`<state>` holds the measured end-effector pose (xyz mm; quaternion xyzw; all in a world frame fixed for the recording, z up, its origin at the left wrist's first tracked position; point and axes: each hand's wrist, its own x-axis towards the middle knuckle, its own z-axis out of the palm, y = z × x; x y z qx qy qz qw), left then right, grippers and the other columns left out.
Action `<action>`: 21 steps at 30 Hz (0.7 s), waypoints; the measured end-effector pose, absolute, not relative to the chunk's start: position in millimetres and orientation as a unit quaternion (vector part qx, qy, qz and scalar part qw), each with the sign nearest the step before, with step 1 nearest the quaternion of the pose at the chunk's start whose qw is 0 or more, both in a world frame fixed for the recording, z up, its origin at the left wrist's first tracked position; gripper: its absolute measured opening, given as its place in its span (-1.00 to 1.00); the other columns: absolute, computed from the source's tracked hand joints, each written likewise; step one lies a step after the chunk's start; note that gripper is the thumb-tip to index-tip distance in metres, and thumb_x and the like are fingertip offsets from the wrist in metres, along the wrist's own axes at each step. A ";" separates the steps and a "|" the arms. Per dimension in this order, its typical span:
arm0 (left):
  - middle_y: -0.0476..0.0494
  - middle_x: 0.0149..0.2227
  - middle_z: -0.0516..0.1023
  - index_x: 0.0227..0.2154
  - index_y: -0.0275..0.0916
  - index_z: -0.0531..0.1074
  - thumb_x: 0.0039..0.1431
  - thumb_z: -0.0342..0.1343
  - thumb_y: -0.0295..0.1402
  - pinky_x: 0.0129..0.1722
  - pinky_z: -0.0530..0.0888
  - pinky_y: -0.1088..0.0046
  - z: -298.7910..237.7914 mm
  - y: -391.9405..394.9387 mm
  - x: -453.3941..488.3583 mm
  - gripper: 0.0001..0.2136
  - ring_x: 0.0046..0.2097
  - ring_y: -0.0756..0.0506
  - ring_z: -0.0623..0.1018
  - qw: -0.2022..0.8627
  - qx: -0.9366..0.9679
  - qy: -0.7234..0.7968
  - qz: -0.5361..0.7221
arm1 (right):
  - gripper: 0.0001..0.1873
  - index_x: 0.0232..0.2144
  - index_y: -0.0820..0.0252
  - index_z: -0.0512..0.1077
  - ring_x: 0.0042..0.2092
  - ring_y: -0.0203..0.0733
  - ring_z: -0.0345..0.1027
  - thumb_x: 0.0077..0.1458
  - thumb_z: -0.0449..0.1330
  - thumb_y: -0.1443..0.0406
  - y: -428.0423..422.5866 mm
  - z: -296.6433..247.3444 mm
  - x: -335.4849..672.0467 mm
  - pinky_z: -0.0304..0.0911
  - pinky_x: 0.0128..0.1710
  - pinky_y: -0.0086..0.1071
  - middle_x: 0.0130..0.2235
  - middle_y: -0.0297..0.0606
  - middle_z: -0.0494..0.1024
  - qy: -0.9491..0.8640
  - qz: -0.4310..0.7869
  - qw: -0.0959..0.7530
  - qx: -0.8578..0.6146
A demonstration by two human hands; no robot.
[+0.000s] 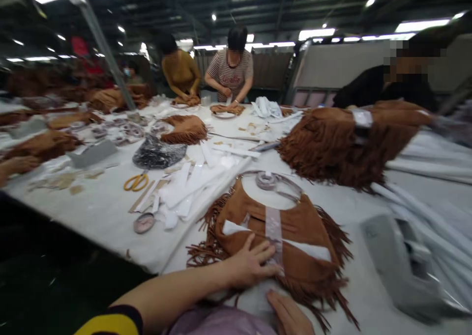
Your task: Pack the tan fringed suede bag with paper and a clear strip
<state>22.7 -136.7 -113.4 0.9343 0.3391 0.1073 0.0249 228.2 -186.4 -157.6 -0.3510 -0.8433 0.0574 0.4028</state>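
Observation:
A brown fringed handbag (302,227) lies on the white-covered table in front of me. A strip of clear tape (273,222) runs down its middle, crossing a white strip (313,250) on the bag's face. My left hand (254,264) rests on the lower front of the bag, fingers spread, near the tape's lower end. Just below the bag's bottom edge is my right hand (289,313), its fingers stretched out, partly cut off by the frame. A wrapped grey ring (266,180) sits at the bag's strap.
Yellow-handled scissors (136,182), white strips (184,190) and a black plastic-wrapped bundle (159,152) lie to the left. A stack of fringed bags (342,143) stands at right, behind a grey tape dispenser (401,266). Several people work around the table.

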 end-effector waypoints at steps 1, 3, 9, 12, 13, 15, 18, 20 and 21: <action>-0.41 0.26 0.13 0.18 -0.13 0.18 0.32 -0.17 -0.31 0.08 0.13 -0.31 -117.5 -136.4 23.5 -0.61 0.28 -0.37 0.13 0.041 0.933 0.340 0.108 | -0.64 -0.13 0.06 0.48 -0.26 -0.25 0.48 0.21 -0.05 0.44 -191.7 -153.5 230.7 0.46 -0.25 -0.43 -0.29 -0.27 0.59 -0.862 0.041 0.403 -0.305; -0.42 0.27 0.10 0.19 -0.12 0.17 0.29 -0.10 -0.33 0.12 0.03 -0.32 -124.9 -136.1 24.7 -0.59 0.29 -0.36 0.10 0.057 0.932 0.340 0.112 | -0.61 -0.14 0.20 0.47 -0.26 -0.24 0.49 0.15 -0.07 0.53 -198.0 -145.3 230.6 0.47 -0.23 -0.43 -0.30 -0.19 0.59 -0.878 0.029 0.386 -0.282; -0.42 0.27 0.12 0.19 -0.11 0.17 0.29 -0.09 -0.34 0.14 -0.01 -0.28 -129.7 -139.5 24.2 -0.59 0.29 -0.34 0.09 0.033 0.933 0.338 0.121 | -0.63 -0.14 0.24 0.46 -0.30 -0.21 0.50 0.19 -0.10 0.50 -206.4 -151.7 223.0 0.47 -0.27 -0.40 -0.34 -0.13 0.58 -0.842 0.005 0.451 -0.296; -0.43 0.26 0.12 0.21 -0.11 0.15 0.30 -0.10 -0.33 0.13 0.01 -0.30 -130.3 -139.3 24.4 -0.58 0.28 -0.36 0.10 0.027 0.934 0.337 0.117 | -0.65 -0.10 0.22 0.45 -0.30 -0.20 0.51 0.22 -0.08 0.45 -209.1 -162.9 225.8 0.47 -0.27 -0.41 -0.32 -0.12 0.59 -0.844 0.005 0.451 -0.291; -0.43 0.26 0.12 0.21 -0.12 0.15 0.30 -0.10 -0.32 0.12 0.02 -0.30 -130.7 -139.0 24.5 -0.58 0.28 -0.37 0.11 0.026 0.934 0.337 0.116 | -0.66 -0.09 0.21 0.44 -0.30 -0.19 0.51 0.23 -0.08 0.43 -209.8 -165.0 226.9 0.47 -0.27 -0.41 -0.32 -0.12 0.59 -0.844 0.003 0.452 -0.288; -0.43 0.26 0.12 0.21 -0.12 0.15 0.30 -0.11 -0.31 0.12 0.02 -0.30 -131.2 -138.7 24.7 -0.58 0.28 -0.36 0.11 0.024 0.934 0.336 0.116 | -0.66 -0.08 0.22 0.44 -0.31 -0.19 0.50 0.25 -0.09 0.41 -211.8 -166.9 228.9 0.46 -0.28 -0.41 -0.32 -0.12 0.59 -0.846 0.002 0.452 -0.283; -0.43 0.26 0.13 0.21 -0.11 0.15 0.31 -0.11 -0.31 0.13 0.02 -0.29 -130.9 -138.8 24.9 -0.58 0.28 -0.36 0.10 0.021 0.934 0.337 0.118 | -0.66 -0.06 0.24 0.42 -0.26 -0.17 0.50 0.26 -0.10 0.39 -216.4 -167.4 231.8 0.46 -0.27 -0.39 -0.28 -0.10 0.58 -0.854 0.015 0.429 -0.292; -0.43 0.26 0.13 0.21 -0.11 0.15 0.31 -0.12 -0.31 0.13 0.03 -0.29 -130.0 -139.0 25.0 -0.58 0.29 -0.36 0.10 0.021 0.934 0.337 0.119 | -0.66 -0.04 0.25 0.41 -0.23 -0.15 0.50 0.26 -0.09 0.38 -219.1 -168.2 234.2 0.46 -0.25 -0.38 -0.25 -0.09 0.58 -0.863 0.025 0.410 -0.294; -0.43 0.26 0.13 0.21 -0.11 0.15 0.31 -0.13 -0.32 0.13 0.04 -0.29 -129.5 -139.2 25.2 -0.59 0.29 -0.36 0.10 0.022 0.933 0.338 0.119 | -0.65 -0.03 0.25 0.40 -0.22 -0.15 0.50 0.26 -0.09 0.37 -219.9 -168.7 235.3 0.46 -0.25 -0.38 -0.24 -0.09 0.58 -0.866 0.026 0.406 -0.291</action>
